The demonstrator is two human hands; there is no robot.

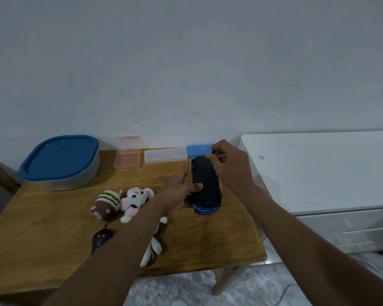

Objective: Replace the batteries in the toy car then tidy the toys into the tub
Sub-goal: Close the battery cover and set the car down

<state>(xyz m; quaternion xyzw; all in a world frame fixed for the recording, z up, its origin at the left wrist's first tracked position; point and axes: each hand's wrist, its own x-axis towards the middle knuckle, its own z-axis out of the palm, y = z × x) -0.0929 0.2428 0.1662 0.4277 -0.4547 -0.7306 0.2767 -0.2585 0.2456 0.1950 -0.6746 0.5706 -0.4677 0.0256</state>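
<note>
The blue toy car (205, 181) is turned upside down above the right side of the wooden table (42, 228), black underside facing me. My left hand (181, 191) grips it from the left, thumb across the underside. My right hand (227, 161) pinches the car's far end with fingers curled. The grey tub with a blue lid (60, 162) stands at the back left, lid on. A striped brown plush (106, 204), a pink and white plush (136, 200) and a black remote (101, 239) lie on the table near my left forearm.
A pink clear box (127, 152), a clear flat case (165, 155) and a blue case (198, 149) line the wall at the table's back. A white cabinet (318, 173) stands right of the table. Another white plush (152, 248) lies partly under my left forearm.
</note>
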